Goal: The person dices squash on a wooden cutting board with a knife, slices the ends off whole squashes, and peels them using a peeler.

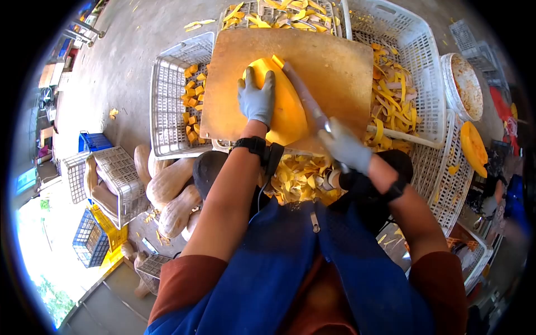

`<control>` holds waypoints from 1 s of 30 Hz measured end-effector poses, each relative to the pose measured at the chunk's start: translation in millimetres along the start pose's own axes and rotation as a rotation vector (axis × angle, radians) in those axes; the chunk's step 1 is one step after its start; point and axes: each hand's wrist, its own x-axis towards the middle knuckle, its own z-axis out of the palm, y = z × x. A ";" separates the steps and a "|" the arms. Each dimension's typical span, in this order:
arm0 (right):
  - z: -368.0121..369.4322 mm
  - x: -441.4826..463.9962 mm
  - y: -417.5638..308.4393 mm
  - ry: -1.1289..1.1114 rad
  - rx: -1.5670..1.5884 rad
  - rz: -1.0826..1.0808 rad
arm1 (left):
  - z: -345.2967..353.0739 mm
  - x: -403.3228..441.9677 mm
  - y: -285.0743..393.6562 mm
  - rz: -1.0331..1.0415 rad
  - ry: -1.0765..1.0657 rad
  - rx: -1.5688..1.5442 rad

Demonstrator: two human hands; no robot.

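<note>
A large peeled orange squash (288, 106) lies on the wooden cutting board (340, 67). My gloved left hand (257, 100) holds it from above, fingers parted over its left side. In my gloved right hand (344, 146), fingers closed, is a long-bladed knife (304, 97). Its blade runs along the squash's right side, and a small orange strip (277, 61) sits by its far end. The glove hides most of the handle.
Orange cubes (192, 92) lie in the left crate (162, 106). Peelings (391, 92) fill part of the right crate (427, 72); more peelings (301, 178) lie below the board. Whole squashes (173, 181) rest at lower left. A white bucket (463, 89) and a halved squash (473, 148) are at right.
</note>
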 end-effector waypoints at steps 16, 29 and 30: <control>12.9 14.0 -65.5 0.242 -0.039 -0.195 | 8.6 8.0 -19.4 0.123 0.013 0.006; 31.1 86.1 -107.5 0.135 -0.150 0.098 | 5.7 4.4 -14.7 0.110 0.012 0.018; 26.6 84.5 -108.5 0.081 -0.116 0.091 | 4.5 8.4 -13.5 0.114 0.018 0.016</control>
